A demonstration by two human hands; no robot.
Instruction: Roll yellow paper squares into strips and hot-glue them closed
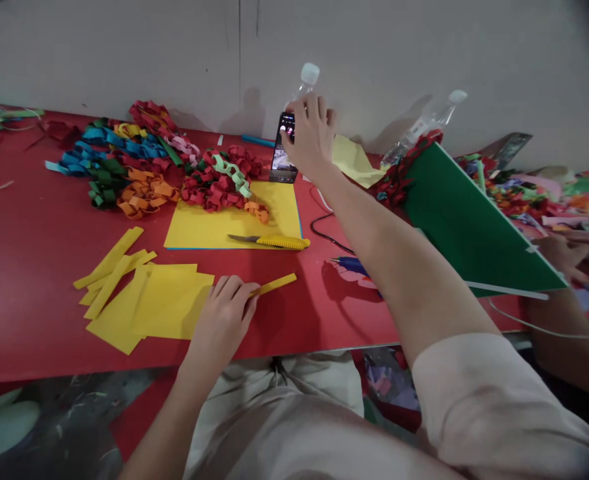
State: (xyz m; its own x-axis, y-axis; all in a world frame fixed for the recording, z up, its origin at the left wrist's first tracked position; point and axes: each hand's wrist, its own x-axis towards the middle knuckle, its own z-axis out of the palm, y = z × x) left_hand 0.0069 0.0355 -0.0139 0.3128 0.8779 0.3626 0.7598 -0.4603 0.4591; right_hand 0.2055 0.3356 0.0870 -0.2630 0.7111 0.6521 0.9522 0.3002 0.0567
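My left hand (226, 310) rests near the table's front edge, its fingers closed on a narrow yellow paper strip (277, 285) that sticks out to the right. Beside it lie yellow paper squares (167, 303) and several cut strips (112, 267). My right hand (314, 133) reaches to the back, fingers stretched, over the right side of a smartphone (282, 150) propped upright with its screen lit. The thumb is at the screen; whether it touches is unclear. A yellow-handled knife (274, 241) lies on yellow sheets (209, 230). A blue pen-like tool (349, 265) is partly hidden under my right forearm.
Colourful paper chains (144, 153) are heaped at the back left of the red table (29, 267). Plastic bottles (424, 127) stand against the wall. A green board (469, 220) leans at right, near another person's hands (574, 257) and more paper scraps.
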